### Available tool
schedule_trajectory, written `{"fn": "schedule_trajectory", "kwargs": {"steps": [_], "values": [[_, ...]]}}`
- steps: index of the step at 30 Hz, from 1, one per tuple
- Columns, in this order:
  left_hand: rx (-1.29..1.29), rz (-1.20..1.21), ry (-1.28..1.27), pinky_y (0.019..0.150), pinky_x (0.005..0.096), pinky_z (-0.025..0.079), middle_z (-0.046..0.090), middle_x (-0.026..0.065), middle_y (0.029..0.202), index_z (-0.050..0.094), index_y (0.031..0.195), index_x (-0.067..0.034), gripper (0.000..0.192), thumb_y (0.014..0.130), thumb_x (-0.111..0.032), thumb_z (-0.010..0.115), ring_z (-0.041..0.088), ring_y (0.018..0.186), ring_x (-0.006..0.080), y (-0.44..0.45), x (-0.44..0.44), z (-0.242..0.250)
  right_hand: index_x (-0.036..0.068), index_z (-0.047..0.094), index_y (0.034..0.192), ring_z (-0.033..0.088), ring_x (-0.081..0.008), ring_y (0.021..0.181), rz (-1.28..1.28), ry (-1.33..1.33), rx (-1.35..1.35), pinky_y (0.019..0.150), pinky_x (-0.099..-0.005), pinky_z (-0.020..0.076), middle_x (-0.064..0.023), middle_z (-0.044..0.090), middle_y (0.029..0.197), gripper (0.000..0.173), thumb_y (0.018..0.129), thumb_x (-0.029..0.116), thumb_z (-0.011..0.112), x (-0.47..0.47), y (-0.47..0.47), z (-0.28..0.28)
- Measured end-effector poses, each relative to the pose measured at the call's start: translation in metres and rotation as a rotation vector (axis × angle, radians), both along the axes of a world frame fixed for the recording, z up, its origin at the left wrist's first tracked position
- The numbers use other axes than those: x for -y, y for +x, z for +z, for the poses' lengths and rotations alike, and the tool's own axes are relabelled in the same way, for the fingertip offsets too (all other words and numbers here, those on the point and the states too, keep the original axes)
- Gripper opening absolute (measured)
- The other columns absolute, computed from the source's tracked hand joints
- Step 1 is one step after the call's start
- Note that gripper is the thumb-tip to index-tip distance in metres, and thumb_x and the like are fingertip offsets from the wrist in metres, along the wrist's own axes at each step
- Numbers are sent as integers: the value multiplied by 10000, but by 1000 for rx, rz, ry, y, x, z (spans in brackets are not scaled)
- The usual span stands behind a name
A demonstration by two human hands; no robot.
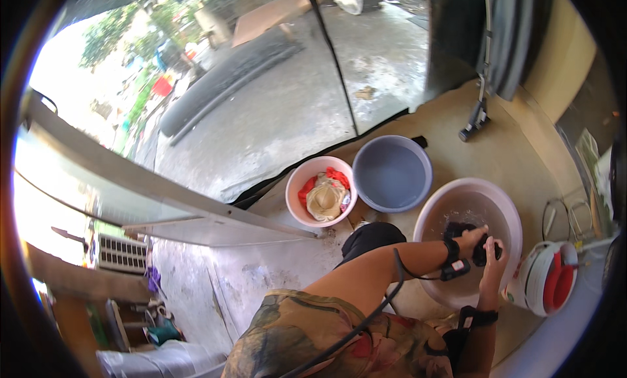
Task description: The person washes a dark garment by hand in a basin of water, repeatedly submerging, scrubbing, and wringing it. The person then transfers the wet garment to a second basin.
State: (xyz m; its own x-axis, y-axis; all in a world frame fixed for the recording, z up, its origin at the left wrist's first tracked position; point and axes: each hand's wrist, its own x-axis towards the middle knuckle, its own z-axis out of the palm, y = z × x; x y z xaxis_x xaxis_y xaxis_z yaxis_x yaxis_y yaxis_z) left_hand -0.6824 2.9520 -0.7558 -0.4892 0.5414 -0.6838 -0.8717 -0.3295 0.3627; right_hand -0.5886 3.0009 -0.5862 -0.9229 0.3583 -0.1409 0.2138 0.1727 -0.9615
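My left hand (473, 237) and my right hand (494, 258) are close together over a large pale pink basin (513, 216) of cloudy water. Dark wet cloth (481, 253) is bunched between them, with the fingers of both hands closed on it. More of the dark cloth (458, 229) lies in the water beside my left hand, where small splashes show. Whether the two dark parts are one piece, I cannot tell. Each wrist wears a black strap, and a small black box hangs at the left one.
A blue-grey basin (392, 174) of water stands beyond the pink one. Left of it, a smaller pink basin (292, 201) holds red and beige cloth (327, 197). A white bucket (534, 280) with a red item inside stands at right. A door frame (235, 214) juts in from the left.
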Motion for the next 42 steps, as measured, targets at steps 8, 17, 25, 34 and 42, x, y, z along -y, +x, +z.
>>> {"fn": "schedule_trajectory", "kwargs": {"steps": [8,17,25,34,42], "values": [[-713,-185,-176,1009,609,377,399,139,1480,317,1491,-250,604,974,-470,538,408,1335,336,3,-31,-65,-71,667,1103,669,-385,884,-85,299,82,817,-429,496,-277,697,1030,462,1026,361,522,14,-34,1],[-1026,-270,-245,1022,534,397,469,170,1398,355,1454,-167,536,1000,-410,503,457,1280,345,6,0,-37,-59,668,1109,675,-343,954,-52,296,144,901,-391,488,-221,715,1039,502,1048,384,439,33,-47,14],[-939,-185,-215,1058,487,332,503,186,1333,453,1357,-100,600,891,-439,622,448,1254,376,5,21,-3,-12,674,1130,679,-304,913,24,359,112,838,-390,500,-158,712,1072,506,1034,437,460,43,-41,25],[-1388,-447,-447,1087,464,334,497,244,1328,481,1337,3,937,538,-326,844,450,1274,414,20,62,79,-32,672,1152,651,-353,1002,-114,356,144,911,-409,474,-216,695,1092,536,1066,419,397,43,-39,35],[-1464,-556,-591,1105,445,311,490,261,1288,427,1335,23,1033,451,-243,892,438,1256,438,17,29,30,-51,667,1116,642,-371,956,-107,452,118,898,-411,464,-228,694,1078,549,1077,412,374,43,-32,38]]}}
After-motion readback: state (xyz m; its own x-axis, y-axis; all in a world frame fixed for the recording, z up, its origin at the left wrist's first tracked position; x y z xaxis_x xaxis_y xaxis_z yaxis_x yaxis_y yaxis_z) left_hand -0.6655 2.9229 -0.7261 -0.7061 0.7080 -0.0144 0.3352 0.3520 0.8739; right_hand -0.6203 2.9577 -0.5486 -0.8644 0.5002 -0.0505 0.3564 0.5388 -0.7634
